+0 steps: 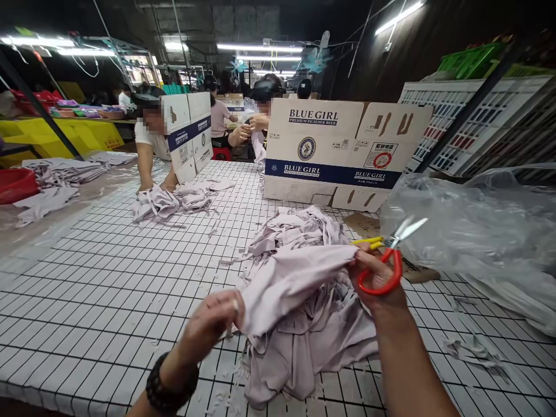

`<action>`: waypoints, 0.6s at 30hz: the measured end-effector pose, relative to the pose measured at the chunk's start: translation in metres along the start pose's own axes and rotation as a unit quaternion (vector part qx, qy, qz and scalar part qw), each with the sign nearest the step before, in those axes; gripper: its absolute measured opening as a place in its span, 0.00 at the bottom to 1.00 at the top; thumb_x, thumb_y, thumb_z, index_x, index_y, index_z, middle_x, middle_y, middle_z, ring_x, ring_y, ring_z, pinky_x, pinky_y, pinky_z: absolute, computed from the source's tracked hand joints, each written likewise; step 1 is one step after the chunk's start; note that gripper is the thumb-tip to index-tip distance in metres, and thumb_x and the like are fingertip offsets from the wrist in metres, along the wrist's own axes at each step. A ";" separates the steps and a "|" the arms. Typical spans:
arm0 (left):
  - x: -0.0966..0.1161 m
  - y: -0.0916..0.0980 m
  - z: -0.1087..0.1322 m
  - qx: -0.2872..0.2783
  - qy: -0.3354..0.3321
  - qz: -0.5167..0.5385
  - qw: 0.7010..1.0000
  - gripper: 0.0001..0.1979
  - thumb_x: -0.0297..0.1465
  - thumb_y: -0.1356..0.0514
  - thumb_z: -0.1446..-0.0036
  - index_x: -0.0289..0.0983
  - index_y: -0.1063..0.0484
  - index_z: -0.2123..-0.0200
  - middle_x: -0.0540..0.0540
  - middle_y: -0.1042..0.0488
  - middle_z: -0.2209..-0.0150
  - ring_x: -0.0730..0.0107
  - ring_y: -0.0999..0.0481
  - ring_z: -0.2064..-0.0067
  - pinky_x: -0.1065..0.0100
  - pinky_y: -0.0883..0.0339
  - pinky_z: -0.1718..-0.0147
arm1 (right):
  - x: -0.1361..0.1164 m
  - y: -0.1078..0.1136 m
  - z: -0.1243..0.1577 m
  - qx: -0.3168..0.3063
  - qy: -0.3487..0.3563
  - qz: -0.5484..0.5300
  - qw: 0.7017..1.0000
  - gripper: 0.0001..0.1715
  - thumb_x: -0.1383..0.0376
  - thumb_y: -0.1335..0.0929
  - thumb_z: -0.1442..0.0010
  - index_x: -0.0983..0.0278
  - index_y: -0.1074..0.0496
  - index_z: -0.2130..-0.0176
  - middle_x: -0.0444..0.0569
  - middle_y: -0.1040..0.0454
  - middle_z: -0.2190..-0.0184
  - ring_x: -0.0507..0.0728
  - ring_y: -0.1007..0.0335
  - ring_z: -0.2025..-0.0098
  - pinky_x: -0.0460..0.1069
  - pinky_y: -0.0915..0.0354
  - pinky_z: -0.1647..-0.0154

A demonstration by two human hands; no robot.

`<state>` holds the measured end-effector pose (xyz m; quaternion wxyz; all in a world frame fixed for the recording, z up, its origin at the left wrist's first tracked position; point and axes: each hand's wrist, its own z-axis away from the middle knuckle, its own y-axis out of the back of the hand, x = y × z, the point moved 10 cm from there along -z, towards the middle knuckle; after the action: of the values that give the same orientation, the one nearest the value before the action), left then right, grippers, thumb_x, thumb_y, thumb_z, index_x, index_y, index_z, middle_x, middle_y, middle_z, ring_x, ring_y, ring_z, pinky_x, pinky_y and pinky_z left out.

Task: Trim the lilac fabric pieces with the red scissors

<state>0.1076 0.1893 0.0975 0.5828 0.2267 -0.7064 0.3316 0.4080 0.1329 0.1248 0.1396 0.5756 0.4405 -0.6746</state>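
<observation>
My left hand (212, 324) pinches one end of a pale lilac fabric piece (295, 275), stretched above a heap of the same cloth (313, 330). My right hand (377, 281) grips the other end of that piece and also holds red-and-yellow-handled scissors (393, 252), blades slightly apart and pointing up to the right. A black bead bracelet sits on my left wrist.
The table has a white cover with a black grid (108, 278). A Blue Girl carton (339, 153) stands behind the heap, a clear plastic bag (478, 231) lies at the right. Across the table, other people handle cloth near a second carton (189, 136) and a smaller fabric pile (174, 200).
</observation>
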 end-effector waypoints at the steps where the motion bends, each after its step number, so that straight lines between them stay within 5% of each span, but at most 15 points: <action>1: -0.008 -0.026 0.008 -0.065 0.023 -0.020 0.997 0.17 0.38 0.44 0.42 0.37 0.33 0.80 0.47 0.34 0.78 0.69 0.36 0.75 0.66 0.40 0.73 | -0.004 0.007 0.005 0.001 -0.001 0.002 1.000 0.16 0.67 0.25 0.65 0.60 0.34 0.75 0.38 0.33 0.75 0.49 0.36 0.75 0.45 0.36 0.74; 6: -0.058 -0.138 0.046 -0.288 -0.002 -0.144 0.947 0.18 0.40 0.46 0.40 0.39 0.37 0.79 0.47 0.31 0.78 0.68 0.30 0.73 0.69 0.36 0.72 | -0.020 0.062 0.021 0.057 0.022 0.023 0.998 0.17 0.70 0.25 0.68 0.59 0.34 0.77 0.40 0.36 0.74 0.50 0.39 0.74 0.46 0.39 0.75; 9: -0.056 -0.167 0.048 -0.337 -0.070 -0.197 0.918 0.13 0.35 0.44 0.40 0.39 0.35 0.77 0.41 0.21 0.63 0.63 0.23 0.63 0.68 0.30 0.64 | -0.031 0.092 0.030 0.090 0.038 0.037 0.994 0.17 0.69 0.26 0.66 0.58 0.36 0.76 0.40 0.36 0.73 0.52 0.39 0.72 0.47 0.39 0.73; 12: -0.034 -0.138 0.006 -0.220 -0.099 -0.341 0.909 0.12 0.30 0.48 0.36 0.38 0.29 0.70 0.40 0.27 0.45 0.59 0.25 0.50 0.61 0.30 0.53 | -0.042 0.106 0.041 0.099 0.049 0.063 0.992 0.18 0.68 0.27 0.64 0.58 0.38 0.74 0.40 0.37 0.73 0.53 0.38 0.72 0.48 0.39 0.73; 15: -0.015 -0.078 -0.059 -0.040 -0.099 -0.520 0.848 0.16 0.29 0.55 0.32 0.36 0.28 0.61 0.38 0.25 0.51 0.59 0.25 0.52 0.58 0.30 0.54 | -0.044 0.107 0.048 0.088 0.045 0.081 0.992 0.20 0.67 0.26 0.65 0.58 0.38 0.74 0.41 0.38 0.74 0.52 0.40 0.73 0.47 0.42 0.77; 18: -0.028 -0.050 -0.117 -0.026 -0.100 -0.574 0.812 0.10 0.26 0.47 0.37 0.32 0.28 0.56 0.35 0.26 0.54 0.52 0.28 0.51 0.51 0.33 0.52 | -0.045 0.101 0.053 0.074 0.039 0.088 0.993 0.20 0.67 0.25 0.65 0.58 0.38 0.74 0.42 0.39 0.73 0.53 0.41 0.74 0.47 0.42 0.79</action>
<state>0.2273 0.2394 0.0922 0.5992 0.6076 -0.5103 -0.1062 0.4575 0.0206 0.1186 0.1384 0.6463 0.3425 -0.6677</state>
